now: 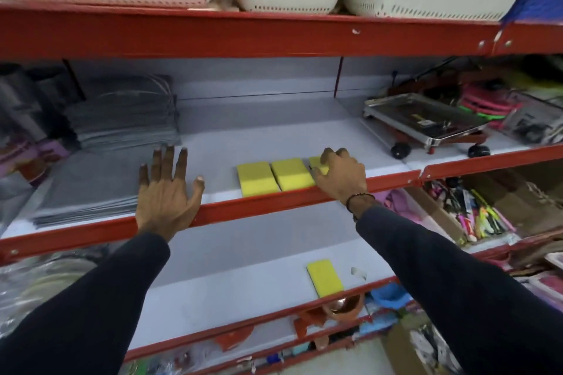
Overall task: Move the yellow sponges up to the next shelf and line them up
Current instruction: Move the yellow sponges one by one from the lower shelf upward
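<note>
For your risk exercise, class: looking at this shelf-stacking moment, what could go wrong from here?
1. The right hand is on the third sponge, which abuts the two-sponge row near the shelf's red front edge; a nudge could push one off.
2. One sponge on the lower shelf could be overlooked.

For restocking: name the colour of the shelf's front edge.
Red, on the shelf edge, head view.

Even light — blurred, bowed edges
</note>
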Action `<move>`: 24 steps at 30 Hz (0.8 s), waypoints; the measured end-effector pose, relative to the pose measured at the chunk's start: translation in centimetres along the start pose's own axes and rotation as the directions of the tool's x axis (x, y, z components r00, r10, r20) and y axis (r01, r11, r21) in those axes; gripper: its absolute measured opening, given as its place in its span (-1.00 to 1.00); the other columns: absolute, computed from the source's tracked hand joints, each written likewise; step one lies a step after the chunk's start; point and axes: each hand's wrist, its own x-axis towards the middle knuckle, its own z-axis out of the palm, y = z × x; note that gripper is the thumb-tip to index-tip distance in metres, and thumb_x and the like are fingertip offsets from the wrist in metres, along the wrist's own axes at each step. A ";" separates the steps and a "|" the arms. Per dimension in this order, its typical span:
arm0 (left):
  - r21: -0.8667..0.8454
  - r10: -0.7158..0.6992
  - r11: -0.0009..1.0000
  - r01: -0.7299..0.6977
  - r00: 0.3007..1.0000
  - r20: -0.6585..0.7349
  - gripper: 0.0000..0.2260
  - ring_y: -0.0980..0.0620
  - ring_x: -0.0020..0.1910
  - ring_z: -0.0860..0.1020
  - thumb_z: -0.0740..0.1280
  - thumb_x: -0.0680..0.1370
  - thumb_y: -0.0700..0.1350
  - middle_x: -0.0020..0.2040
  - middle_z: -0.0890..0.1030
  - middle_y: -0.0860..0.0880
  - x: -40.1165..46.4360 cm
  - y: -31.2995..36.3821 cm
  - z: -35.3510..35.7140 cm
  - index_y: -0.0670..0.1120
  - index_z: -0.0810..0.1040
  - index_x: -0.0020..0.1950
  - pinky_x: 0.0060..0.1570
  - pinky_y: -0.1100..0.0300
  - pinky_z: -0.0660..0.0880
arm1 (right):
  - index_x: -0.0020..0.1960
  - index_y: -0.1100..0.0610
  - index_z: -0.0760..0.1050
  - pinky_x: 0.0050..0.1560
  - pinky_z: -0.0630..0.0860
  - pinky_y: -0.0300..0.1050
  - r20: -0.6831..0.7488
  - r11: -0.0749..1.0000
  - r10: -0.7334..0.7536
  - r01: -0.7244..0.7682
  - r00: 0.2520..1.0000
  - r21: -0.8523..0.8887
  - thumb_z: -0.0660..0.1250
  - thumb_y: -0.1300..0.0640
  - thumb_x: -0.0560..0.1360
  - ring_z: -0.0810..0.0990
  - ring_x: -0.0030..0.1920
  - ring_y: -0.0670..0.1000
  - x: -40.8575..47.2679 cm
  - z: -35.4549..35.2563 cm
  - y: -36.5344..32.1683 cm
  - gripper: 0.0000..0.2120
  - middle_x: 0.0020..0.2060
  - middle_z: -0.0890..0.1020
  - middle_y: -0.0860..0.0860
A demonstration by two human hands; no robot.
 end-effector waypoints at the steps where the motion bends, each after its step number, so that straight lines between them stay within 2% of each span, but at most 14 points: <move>1: -0.004 -0.004 1.000 0.004 1.000 0.000 -0.25 -0.11 0.69 -0.23 -0.24 0.58 0.34 0.72 -0.21 -0.09 0.0 0.0 0.0 0.00 -0.19 0.71 0.64 -0.20 -0.21 | 0.11 0.07 0.53 0.09 0.44 0.13 -0.003 1.000 -0.006 0.006 1.000 -0.007 0.25 -0.16 0.49 0.61 0.01 0.28 0.0 0.2 0.1 -0.64 0.06 0.59 0.15; 2: -0.008 -0.006 1.000 0.006 1.000 0.000 -0.24 -0.13 0.69 -0.21 -0.23 0.58 0.34 0.72 -0.19 -0.10 0.1 0.0 0.0 0.00 -0.17 0.71 0.64 -0.20 -0.20 | 0.08 0.07 0.54 0.09 0.41 0.11 -0.048 1.000 -0.018 0.018 0.999 -0.005 0.23 -0.15 0.47 0.61 0.01 0.25 -0.2 0.3 0.3 -0.65 0.04 0.62 0.13; 4: -0.013 -0.006 1.000 0.006 1.000 -0.006 -0.25 -0.15 0.70 -0.17 -0.21 0.59 0.33 0.73 -0.14 -0.11 0.1 0.1 0.1 -0.01 -0.13 0.71 0.64 -0.20 -0.18 | 0.03 0.04 0.56 0.08 0.36 0.07 -0.231 0.997 -0.044 0.059 0.972 0.059 0.24 -0.11 0.43 0.61 -0.01 0.17 -1.3 0.1 0.8 -0.70 0.01 0.66 0.05; 7: -0.013 -0.008 1.000 0.007 0.999 -0.036 -0.26 -0.18 0.70 -0.11 -0.17 0.60 0.31 0.73 -0.07 -0.13 0.1 0.2 0.2 -0.03 -0.07 0.71 0.64 -0.21 -0.14 | -0.07 0.04 0.54 -0.01 0.28 -0.01 -0.543 0.970 0.047 0.093 0.838 0.227 0.33 -0.02 0.41 0.53 -0.06 0.05 -3.9 0.4 2.2 -0.83 -0.10 0.65 -0.06; 9: -0.024 -0.011 1.000 0.010 0.999 -0.046 -0.28 -0.19 0.70 -0.08 -0.13 0.61 0.29 0.73 -0.03 -0.14 0.1 0.2 0.1 -0.04 -0.04 0.71 0.64 -0.22 -0.12 | -0.14 0.08 0.50 -0.08 0.21 -0.06 -0.595 0.944 0.134 0.081 0.793 0.320 0.36 -0.01 0.40 0.47 -0.13 0.05 -6.3 2.2 3.4 -0.83 -0.20 0.60 -0.03; 10: -0.027 -0.010 1.000 0.009 0.999 -0.051 -0.29 -0.20 0.70 -0.07 -0.12 0.62 0.28 0.73 -0.03 -0.15 0.1 0.3 0.1 -0.04 -0.04 0.70 0.64 -0.22 -0.11 | -0.17 0.09 0.47 -0.09 0.19 -0.07 -0.572 0.932 0.169 0.058 0.803 0.357 0.36 -0.02 0.39 0.46 -0.15 0.06 -7.6 3.9 4.1 -0.81 -0.24 0.57 -0.01; 12: -0.028 -0.010 1.000 0.008 0.998 -0.054 -0.30 -0.21 0.70 -0.06 -0.11 0.62 0.28 0.73 -0.02 -0.15 0.1 0.4 0.4 -0.03 -0.04 0.70 0.64 -0.23 -0.10 | -0.14 0.10 0.45 -0.08 0.25 -0.03 -0.418 0.929 0.208 -0.046 0.884 0.366 0.32 -0.06 0.39 0.51 -0.14 0.12 -10.4 8.5 5.5 -0.78 -0.25 0.55 0.02; 14: -0.024 -0.012 1.000 0.010 0.998 -0.068 -0.31 -0.21 0.70 -0.05 -0.11 0.62 0.26 0.73 -0.02 -0.15 0.1 0.3 0.6 -0.03 -0.05 0.69 0.64 -0.23 -0.09 | 0.03 0.08 0.46 0.01 0.38 0.08 -0.077 0.952 0.229 -0.207 0.970 0.224 0.31 -0.13 0.40 0.57 -0.01 0.20 -12.8 13.3 6.9 -0.67 -0.10 0.60 0.07; 15: -0.023 -0.011 1.000 0.009 0.997 -0.074 -0.31 -0.21 0.70 -0.06 -0.10 0.62 0.26 0.73 -0.03 -0.15 0.1 0.3 0.6 -0.02 -0.06 0.69 0.64 -0.23 -0.09 | 0.16 0.08 0.44 0.09 0.41 0.13 0.127 0.960 0.247 -0.261 0.961 0.102 0.33 -0.18 0.41 0.55 0.10 0.23 -13.7 15.5 7.4 -0.56 0.02 0.60 0.11; 16: -0.019 -0.011 1.000 0.010 0.997 -0.071 -0.32 -0.20 0.70 -0.07 -0.10 0.63 0.26 0.73 -0.04 -0.14 0.2 0.2 0.8 -0.02 -0.07 0.69 0.64 -0.22 -0.10 | 0.26 0.08 0.40 0.18 0.40 0.16 0.303 0.962 0.262 -0.272 0.916 -0.009 0.34 -0.21 0.40 0.52 0.19 0.25 -14.6 17.5 7.8 -0.45 0.13 0.57 0.14; 18: -0.008 -0.013 1.000 0.013 0.998 -0.065 -0.32 -0.18 0.70 -0.10 -0.11 0.63 0.26 0.73 -0.08 -0.12 0.3 0.2 0.9 0.01 -0.11 0.70 0.64 -0.20 -0.12 | 0.36 0.09 0.30 0.26 0.39 0.17 0.489 0.963 0.269 -0.239 0.830 -0.124 0.36 -0.17 0.37 0.47 0.25 0.26 -15.6 20.3 8.4 -0.34 0.21 0.53 0.18; 20: 0.000 -0.015 1.000 0.015 0.997 -0.072 -0.33 -0.17 0.70 -0.12 -0.10 0.63 0.26 0.73 -0.10 -0.10 0.3 0.2 1.1 0.02 -0.12 0.70 0.64 -0.20 -0.13 | 0.37 0.11 0.28 0.21 0.45 0.14 0.522 0.971 0.236 -0.219 0.820 -0.096 0.38 -0.04 0.36 0.50 0.20 0.26 -16.0 21.6 8.2 -0.36 0.18 0.54 0.19; 22: -0.004 -0.010 1.000 0.010 0.996 -0.085 -0.33 -0.17 0.70 -0.12 -0.08 0.63 0.25 0.73 -0.09 -0.10 0.3 0.2 1.0 0.02 -0.10 0.70 0.64 -0.19 -0.14 | 0.32 0.12 0.33 0.14 0.49 0.12 0.465 0.986 0.148 -0.169 0.873 0.003 0.38 0.01 0.33 0.51 0.14 0.24 -15.9 21.7 7.7 -0.40 0.15 0.55 0.17; 24: -0.001 -0.008 1.000 0.008 0.997 -0.077 -0.32 -0.17 0.70 -0.12 -0.09 0.62 0.26 0.73 -0.09 -0.10 0.3 0.2 0.9 0.02 -0.10 0.70 0.64 -0.20 -0.14 | 0.26 0.13 0.39 0.09 0.50 0.11 0.372 0.993 0.012 -0.055 0.928 0.104 0.39 -0.01 0.31 0.50 0.09 0.23 -15.7 20.3 7.2 -0.44 0.13 0.55 0.16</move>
